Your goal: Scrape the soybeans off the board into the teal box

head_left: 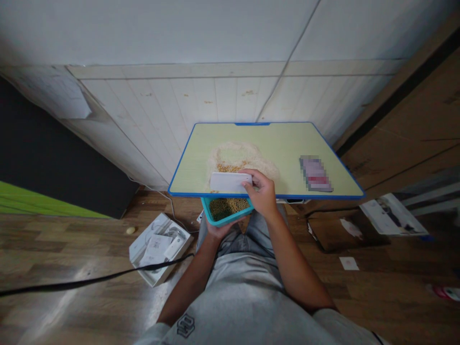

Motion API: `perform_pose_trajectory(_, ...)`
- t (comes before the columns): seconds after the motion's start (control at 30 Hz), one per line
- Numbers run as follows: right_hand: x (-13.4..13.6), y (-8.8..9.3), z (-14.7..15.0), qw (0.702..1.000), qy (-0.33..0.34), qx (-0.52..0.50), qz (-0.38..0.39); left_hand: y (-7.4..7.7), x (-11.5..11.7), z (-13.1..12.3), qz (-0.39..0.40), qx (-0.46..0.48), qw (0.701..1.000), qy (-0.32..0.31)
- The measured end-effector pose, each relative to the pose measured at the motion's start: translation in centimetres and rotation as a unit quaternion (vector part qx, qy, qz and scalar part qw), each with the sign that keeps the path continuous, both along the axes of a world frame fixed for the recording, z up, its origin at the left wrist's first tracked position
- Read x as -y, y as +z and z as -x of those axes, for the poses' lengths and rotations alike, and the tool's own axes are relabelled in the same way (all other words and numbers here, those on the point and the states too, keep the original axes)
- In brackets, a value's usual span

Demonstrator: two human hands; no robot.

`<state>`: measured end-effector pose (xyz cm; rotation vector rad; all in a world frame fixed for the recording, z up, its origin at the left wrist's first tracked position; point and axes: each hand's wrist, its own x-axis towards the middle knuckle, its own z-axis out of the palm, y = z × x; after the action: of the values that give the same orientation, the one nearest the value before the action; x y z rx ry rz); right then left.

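My right hand (262, 191) pinches the right end of a flat white rectangular piece (228, 182), held near the front edge of a pale green folding table (187, 163) with a blue rim. Just beyond that piece lie yellow beans (230, 168), partly hidden by it. Around them spreads a patch of pale, rice-like grains (260, 160). Below the table edge, my left hand (221, 231) supports a teal plastic tray (219, 222) from underneath, its fingers mostly hidden. Inside the tray are green beans (220, 209) on the left and yellowish beans (239, 205) on the right.
A pixelated flat object (316, 173) lies on the table's right side. On the floor at left sits an open white box (161, 249) with papers and cables; a black strap (108, 279) crosses in front. At right are a brown case (341, 230) and another white box (395, 215).
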<state>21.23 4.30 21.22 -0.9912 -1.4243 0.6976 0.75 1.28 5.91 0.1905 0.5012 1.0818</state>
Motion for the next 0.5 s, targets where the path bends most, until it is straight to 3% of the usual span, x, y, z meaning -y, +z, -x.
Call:
perform_pose_trajectory(0.23,0.1,0.1,-0.3,1.000,0.004,-0.020,0.009,2.5,0.6,-0.7,-0.001,-0.056,0.998,0.021)
perform_pose_trajectory(0.5,0.3,0.1,-0.5,0.999,0.010,-0.033,0.004,2.6,0.5,-0.8,0.015,-0.072,0.997,0.029)
